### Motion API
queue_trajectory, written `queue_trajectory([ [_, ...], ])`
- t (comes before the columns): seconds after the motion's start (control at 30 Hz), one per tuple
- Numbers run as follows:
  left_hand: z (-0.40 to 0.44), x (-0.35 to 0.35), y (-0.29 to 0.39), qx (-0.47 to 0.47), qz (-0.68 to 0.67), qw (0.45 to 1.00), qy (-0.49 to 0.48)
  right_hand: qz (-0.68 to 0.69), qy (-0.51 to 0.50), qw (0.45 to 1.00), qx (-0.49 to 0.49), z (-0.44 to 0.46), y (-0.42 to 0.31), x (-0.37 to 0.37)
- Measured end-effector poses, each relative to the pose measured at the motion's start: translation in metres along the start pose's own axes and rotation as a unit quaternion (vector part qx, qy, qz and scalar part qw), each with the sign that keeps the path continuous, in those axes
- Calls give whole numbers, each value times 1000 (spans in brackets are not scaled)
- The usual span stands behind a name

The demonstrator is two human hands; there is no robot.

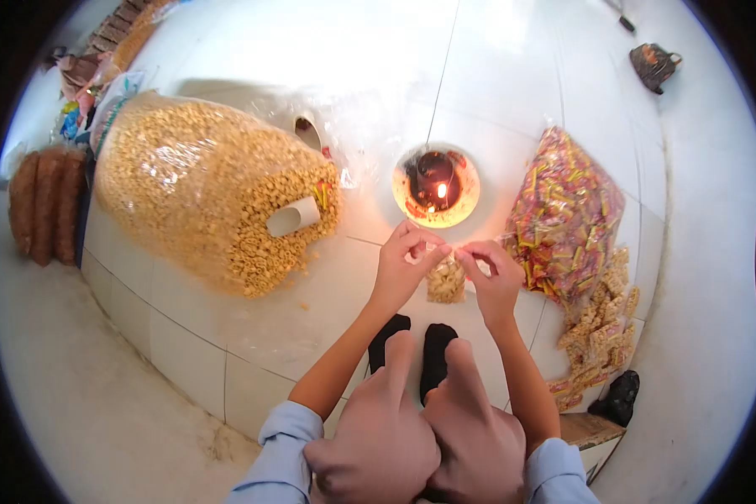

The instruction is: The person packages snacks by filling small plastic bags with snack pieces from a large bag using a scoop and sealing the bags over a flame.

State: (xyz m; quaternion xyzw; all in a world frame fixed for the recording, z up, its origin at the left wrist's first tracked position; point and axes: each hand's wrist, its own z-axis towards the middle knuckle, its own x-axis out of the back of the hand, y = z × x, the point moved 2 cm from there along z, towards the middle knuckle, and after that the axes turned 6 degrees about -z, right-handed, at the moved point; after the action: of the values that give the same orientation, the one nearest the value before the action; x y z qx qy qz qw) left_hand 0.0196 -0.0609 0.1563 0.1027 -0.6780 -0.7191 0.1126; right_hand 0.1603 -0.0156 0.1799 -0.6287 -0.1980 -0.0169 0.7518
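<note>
Between my two hands hangs a small clear plastic bag (446, 286) with pale yellow snack pieces inside. My left hand (404, 262) pinches one side of its top edge between thumb and fingertips. On the other side of that edge, my right hand (494, 275) is closed in a similar pinch. Just beyond the hands stands a round pale bowl (404, 202) with dark and reddish residue. A small flame (442, 191) burns in it, with a second, smaller glow close by.
A large open bag of ring-shaped snacks (202, 176) lies at left, a white scoop (294, 217) in its mouth. To the right are a bag of red-yellow sachets (567, 210), several filled packets (601, 336) and a black bag (620, 397). Long brown packs (46, 206) stand far left.
</note>
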Motion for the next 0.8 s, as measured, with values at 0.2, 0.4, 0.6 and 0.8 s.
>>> queue_trajectory([
  [0.2, -35, 25, 107, -138, -116, 962, 205, 61, 91, 991, 83, -29, -102, 52],
  [0.4, -58, 7, 240, -250, 27, 968, 13, 116, 114, 968, 189, -49, -182, 87],
  [0.6, -62, -6, 268, -198, -128, 971, -29, 117, 122, 963, 210, -61, -223, 102],
  [0.8, -50, 8, 245, -201, -258, 933, 152, 175, 165, 954, 179, -47, -216, 100],
])
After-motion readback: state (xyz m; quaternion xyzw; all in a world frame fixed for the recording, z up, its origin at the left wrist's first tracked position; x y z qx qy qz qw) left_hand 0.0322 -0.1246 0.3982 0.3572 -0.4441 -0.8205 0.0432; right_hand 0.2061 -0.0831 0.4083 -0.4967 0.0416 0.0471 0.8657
